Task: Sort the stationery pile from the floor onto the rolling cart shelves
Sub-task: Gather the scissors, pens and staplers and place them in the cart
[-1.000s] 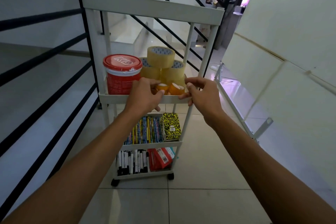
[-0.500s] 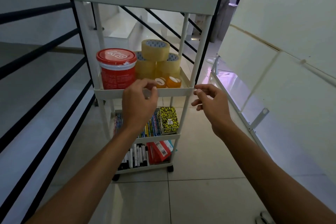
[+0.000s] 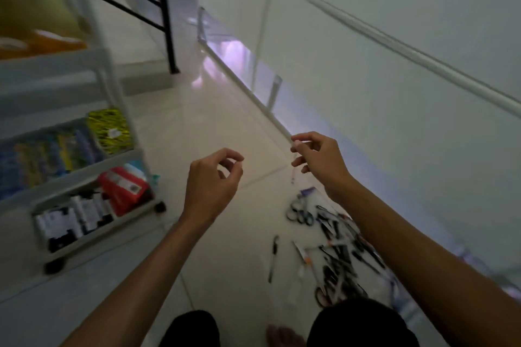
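Note:
The white rolling cart [image 3: 93, 62] stands at the left, blurred. Its shelves hold tape rolls [image 3: 42, 36], coloured pencils [image 3: 45, 155] with a yellow-black box [image 3: 110, 131], and markers [image 3: 73, 217] beside a red box [image 3: 124, 187]. A pile of stationery [image 3: 341, 251] with scissors and pens lies on the floor at the lower right; a single black pen [image 3: 273, 258] lies apart to its left. My left hand [image 3: 211, 183] hovers over the floor, fingers curled and empty. My right hand [image 3: 318, 158] hovers above the pile, fingers apart, holding nothing.
A white wall [image 3: 394, 65] runs along the right. A black stair railing [image 3: 166, 17] stands behind the cart. My knees in dark shorts [image 3: 361, 324] and a bare foot [image 3: 284, 336] show at the bottom edge. Pale tiled floor [image 3: 214, 127] lies between cart and pile.
Both hands left the cart's middle shelf and swung right and down. My view turned from the cart to the floor pile at the right.

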